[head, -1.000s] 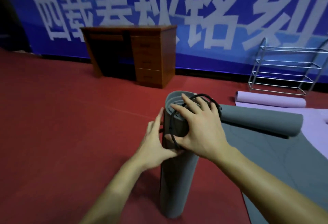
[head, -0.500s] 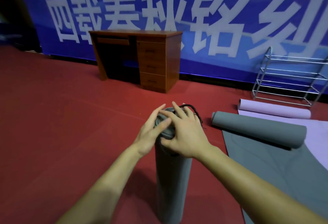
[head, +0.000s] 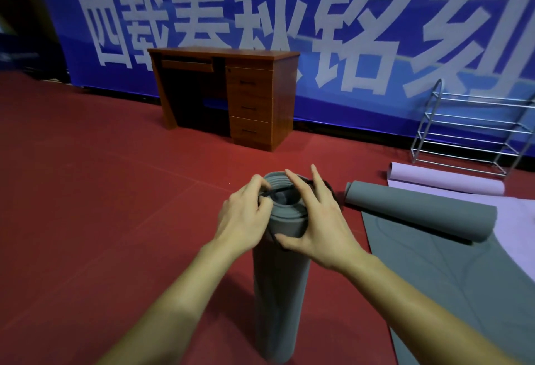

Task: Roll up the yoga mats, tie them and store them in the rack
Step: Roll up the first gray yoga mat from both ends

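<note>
- a brown wooden desk (head: 228, 95) is seen at the back left, set on the red floor (head: 86, 205) against a blue banner (head: 289, 26) with large white characters.
- the left hand (head: 244, 217) is held against the left side of the upper end of the rolled grey mat. its fingers (head: 256, 188) are curled close together, and the black cord is pinched between them and the thumb, right at the rim.
- the rolled grey mat (head: 279, 292) is stood upright on the floor between the two hands, with its open spiral end turned up.
- the black cord (head: 279, 190) is drawn across that open end, from the left hand's pinch toward the right hand. a further length is seen running down the roll's front left side to the right thumb.
- the right hand (head: 324, 220) is laid over the right side of the roll's top. its fingers (head: 298, 188) are spread apart and nearly straight across the rim, and the thumb is pressed against the front of the roll below the rim, so the roll is clasped between them. whether the cord is also caught under these fingers cannot be told.
- a second grey mat (head: 419, 211), half rolled, is laid on the floor to the right, apart from both hands.
- a lilac mat (head: 445, 183), partly rolled, is laid just behind it.
- a metal rack (head: 469, 133) is stood at the far right, against the banner.
</note>
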